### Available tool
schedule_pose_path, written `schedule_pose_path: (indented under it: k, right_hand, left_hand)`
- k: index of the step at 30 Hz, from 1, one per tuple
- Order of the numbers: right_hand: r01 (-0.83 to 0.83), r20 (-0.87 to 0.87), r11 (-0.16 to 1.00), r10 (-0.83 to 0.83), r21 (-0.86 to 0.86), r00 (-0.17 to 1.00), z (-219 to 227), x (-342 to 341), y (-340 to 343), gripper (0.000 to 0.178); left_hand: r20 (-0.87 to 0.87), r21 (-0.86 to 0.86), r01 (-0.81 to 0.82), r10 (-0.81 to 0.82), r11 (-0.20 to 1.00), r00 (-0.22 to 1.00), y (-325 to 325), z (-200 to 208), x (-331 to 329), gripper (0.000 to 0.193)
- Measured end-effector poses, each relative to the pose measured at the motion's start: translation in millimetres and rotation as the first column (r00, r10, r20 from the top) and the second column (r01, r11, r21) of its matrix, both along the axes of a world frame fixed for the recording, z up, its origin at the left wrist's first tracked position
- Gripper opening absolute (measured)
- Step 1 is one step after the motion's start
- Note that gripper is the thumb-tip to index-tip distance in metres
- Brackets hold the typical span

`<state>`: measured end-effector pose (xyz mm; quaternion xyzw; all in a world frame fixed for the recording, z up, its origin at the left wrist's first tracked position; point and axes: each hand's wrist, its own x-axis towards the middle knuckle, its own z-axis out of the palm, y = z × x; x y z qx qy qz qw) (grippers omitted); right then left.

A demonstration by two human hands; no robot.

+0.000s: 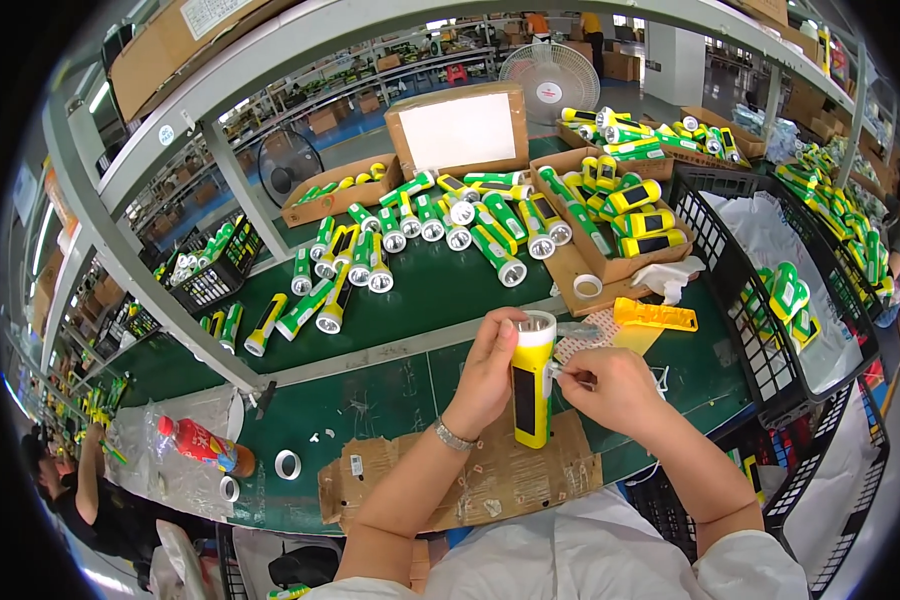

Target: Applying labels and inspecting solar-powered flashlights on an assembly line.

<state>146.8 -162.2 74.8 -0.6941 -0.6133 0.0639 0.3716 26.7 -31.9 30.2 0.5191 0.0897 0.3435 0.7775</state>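
One yellow-green torch [532, 395], long and held white end up, over brown cardboard [550, 475] on the bench [290, 420] | left hand [485, 370]: fingers hugging its left side, near the top | right hand [610, 385]: fingers pinched, just by its right side; can't tell on what

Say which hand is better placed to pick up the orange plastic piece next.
Right, most likely: the right hand is nearer the orange plastic piece, while the left hand is farther off and grips the flashlight.
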Motion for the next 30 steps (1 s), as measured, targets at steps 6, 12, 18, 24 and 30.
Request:
schedule_pose_path:
  k: [6, 12, 18, 24, 30]
  right_hand:
    - [-0.029, -0.067, 0.998, 0.025, -0.054, 0.997, -8, 6, 9, 0.011]
    - [0.198, -0.695, 0.978, -0.103, 0.058, 0.712, -24, 23, 20, 0.012]
    - [0.273, -0.776, 0.960, -0.125, 0.063, 0.618, -24, 23, 26, 0.009]
    - [0.194, -0.634, 0.978, -0.105, 0.073, 0.766, -39, 10, 1, 0.012]
    - [-0.068, -0.461, 0.996, 0.087, 0.058, 0.883, -60, -8, 14, 0.023]
  left_hand:
    - [-0.123, 0.256, 0.037, -0.005, 0.966, 0.992, -3, 18, -4, 0.027]
    - [-0.228, 0.317, -0.003, 0.079, 0.948, 0.970, -13, 2, -11, 0.079]
    - [-0.122, 0.759, -0.312, 0.596, 0.571, 0.794, -4, -20, -26, 0.051]
    - [-0.261, 0.398, -0.396, 0.516, 0.828, 0.816, 41, 30, -60, 0.047]
    - [-0.275, 0.186, -0.174, 0.221, 0.967, 0.936, 18, 48, -73, 0.046]
